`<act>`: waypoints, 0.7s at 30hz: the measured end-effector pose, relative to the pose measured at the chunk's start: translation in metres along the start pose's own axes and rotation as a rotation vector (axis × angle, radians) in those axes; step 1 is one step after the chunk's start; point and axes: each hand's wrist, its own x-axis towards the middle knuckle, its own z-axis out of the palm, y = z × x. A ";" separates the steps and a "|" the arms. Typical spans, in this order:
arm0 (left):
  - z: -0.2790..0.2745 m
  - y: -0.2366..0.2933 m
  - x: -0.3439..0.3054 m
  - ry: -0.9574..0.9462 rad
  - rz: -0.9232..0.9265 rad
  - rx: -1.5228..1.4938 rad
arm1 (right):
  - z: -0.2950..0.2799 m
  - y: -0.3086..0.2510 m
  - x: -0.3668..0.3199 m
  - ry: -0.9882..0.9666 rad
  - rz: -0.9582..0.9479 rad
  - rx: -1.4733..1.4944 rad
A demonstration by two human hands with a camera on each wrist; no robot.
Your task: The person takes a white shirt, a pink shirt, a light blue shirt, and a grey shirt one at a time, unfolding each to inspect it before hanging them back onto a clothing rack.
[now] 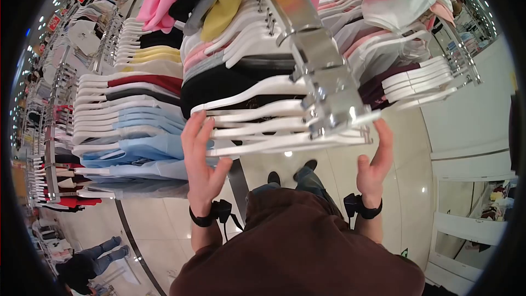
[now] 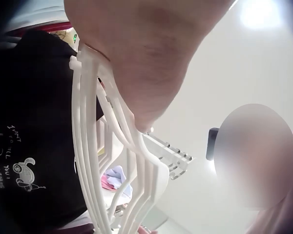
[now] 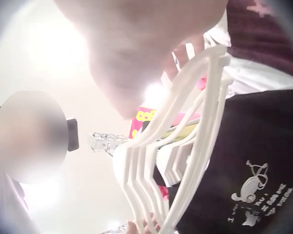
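Several white plastic hangers (image 1: 263,145) hang in a close stack at the front end of a chrome rail (image 1: 323,71). My left hand (image 1: 200,159) is at their left ends, its fingers reaching along the side and its thumb held apart. At the right ends is my right hand (image 1: 376,159), fingers extended and thumb raised away from the hangers. In the right wrist view some of its fingers (image 3: 180,58) show behind the hanger ends. Directly behind the stack hangs a black shirt (image 2: 29,126) with a white printed drawing and lettering.
Pink, grey and yellow garments (image 1: 224,5) lie over the hangers farther back. Light blue clothes (image 1: 142,145) hang at left. More white hangers (image 1: 422,82) hang on the right rail. White shelving (image 1: 466,153) stands at right. Another person (image 1: 93,266) is at lower left.
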 end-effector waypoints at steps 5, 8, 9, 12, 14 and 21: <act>0.017 0.000 0.001 0.079 -0.022 0.177 | 0.019 0.012 0.066 -0.402 -0.237 -0.076; 0.014 0.017 0.024 -0.005 -0.013 0.277 | 0.028 0.023 0.093 -0.536 -0.203 0.049; 0.013 0.023 0.035 -0.052 -0.026 0.336 | 0.031 0.025 0.105 -0.602 -0.204 0.040; 0.020 0.017 0.053 -0.146 -0.140 0.377 | 0.040 0.031 0.130 -0.668 -0.235 0.025; 0.028 0.006 0.052 -0.104 -0.202 0.335 | 0.045 0.041 0.139 -0.657 -0.268 0.067; 0.057 -0.049 0.045 0.116 -0.309 0.170 | 0.074 0.062 0.160 -0.574 -0.240 0.125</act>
